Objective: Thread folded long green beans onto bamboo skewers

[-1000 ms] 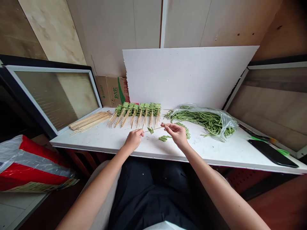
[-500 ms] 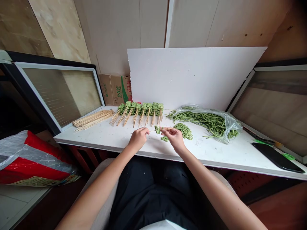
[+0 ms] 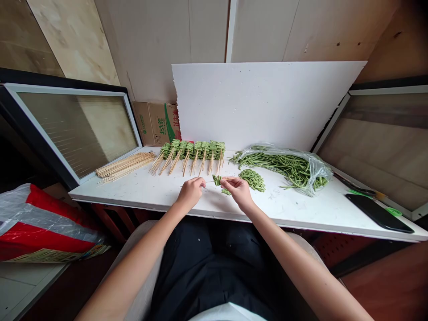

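My left hand (image 3: 191, 192) is pinched shut on a thin bamboo skewer (image 3: 209, 181) above the white table (image 3: 150, 192). A few cut green bean pieces (image 3: 216, 180) sit threaded on it, in the gap between my two sets of fingertips, nearer the right. The thumb and fingers of my right hand (image 3: 238, 191) close about the skewer, against the right edge of those pieces; from here I can't tell whether they also grip a piece. Loose bean segments (image 3: 225, 191) lie just below, and a heap of cut beans (image 3: 252, 179) lies beside the right hand.
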### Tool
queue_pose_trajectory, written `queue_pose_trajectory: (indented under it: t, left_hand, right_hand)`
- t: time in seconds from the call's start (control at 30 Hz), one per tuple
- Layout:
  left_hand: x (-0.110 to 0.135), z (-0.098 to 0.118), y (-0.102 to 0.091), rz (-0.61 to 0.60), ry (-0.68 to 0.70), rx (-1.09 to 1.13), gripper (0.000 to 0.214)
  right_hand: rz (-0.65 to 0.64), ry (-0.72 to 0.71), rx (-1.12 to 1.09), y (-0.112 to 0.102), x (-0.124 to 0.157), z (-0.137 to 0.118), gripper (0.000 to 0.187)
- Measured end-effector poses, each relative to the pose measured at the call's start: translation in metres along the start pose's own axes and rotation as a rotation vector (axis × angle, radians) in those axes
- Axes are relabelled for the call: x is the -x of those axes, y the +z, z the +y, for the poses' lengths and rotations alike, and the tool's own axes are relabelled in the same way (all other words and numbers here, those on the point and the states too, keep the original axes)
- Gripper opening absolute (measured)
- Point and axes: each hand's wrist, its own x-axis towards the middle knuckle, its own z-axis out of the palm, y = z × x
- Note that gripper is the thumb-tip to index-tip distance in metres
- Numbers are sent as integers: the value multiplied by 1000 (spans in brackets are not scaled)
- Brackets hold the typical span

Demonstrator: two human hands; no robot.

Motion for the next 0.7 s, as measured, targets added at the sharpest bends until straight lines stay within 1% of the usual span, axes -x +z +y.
queue_pose_trajectory:
  t: [0.07,0.13,0.17,0.2,0.3,0.33,0.4,0.47,0.57,0.63,0.7]
  left_hand:
    - [-1,-2,-2,4,-37,13,30]
    - [-2,-7,-3,13,-83,29,29]
    - [-3,-9,-3,16,-103,36,28]
    - [-3,-12,-2,16,-121,41,28]
    - [-2,-18,0,-3,-149,42,28]
    - [-2,-19,0,-11,-151,40,28]
    - [-1,-21,2,-21,-150,37,28]
    - [-1,-22,2,-27,-147,36,28]
    - [-1,-24,2,-36,-150,40,28]
    - [-1,-25,1,-40,-153,44,28]
    - [-1,-27,1,-44,-149,45,28]
  right_hand:
    - [-52,-34,27,-6,-4,-3,43]
    - [-81,-89,137,-17,-9,-6,43]
    - [-83,-123,249,-24,-11,-6,42]
    - [-84,-157,407,-32,-14,-5,39]
    - [-137,-221,959,-52,-18,3,28]
    - [-159,-221,1098,-57,-19,6,27]
    - [-187,-205,1275,-64,-20,11,29]
    - [-188,-192,1356,-70,-22,14,34]
    - [-158,-168,1397,-81,-26,12,40]
    - [-152,-151,1406,-88,-29,9,40]
    - [-175,-137,1403,-92,-30,7,34]
